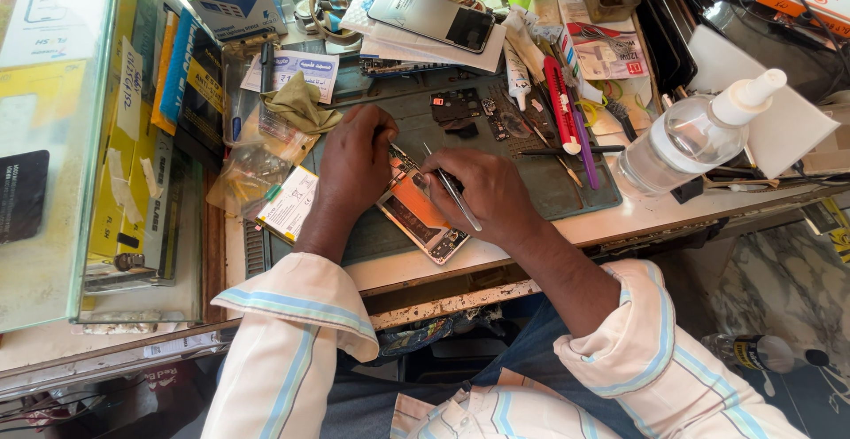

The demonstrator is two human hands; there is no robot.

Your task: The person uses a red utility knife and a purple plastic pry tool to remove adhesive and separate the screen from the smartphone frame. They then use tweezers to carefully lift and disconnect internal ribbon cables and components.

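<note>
Opened phone [416, 213] lies flat on green mat [549, 182] at desk [620, 218] centre, back exposed for access. Left hand [354, 160] presses on its 10 o'clock end, fingers curled together, steadying it. Right hand [482, 191] pinches tweezers [452, 189], tips aimed inside. Spray bottle [695, 134] at 3 o'clock, within reach.

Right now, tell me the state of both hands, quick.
Left hand: closed, fingers curled down on the top edge of the opened phone.
Right hand: closed, holding metal tweezers over the phone.
</note>
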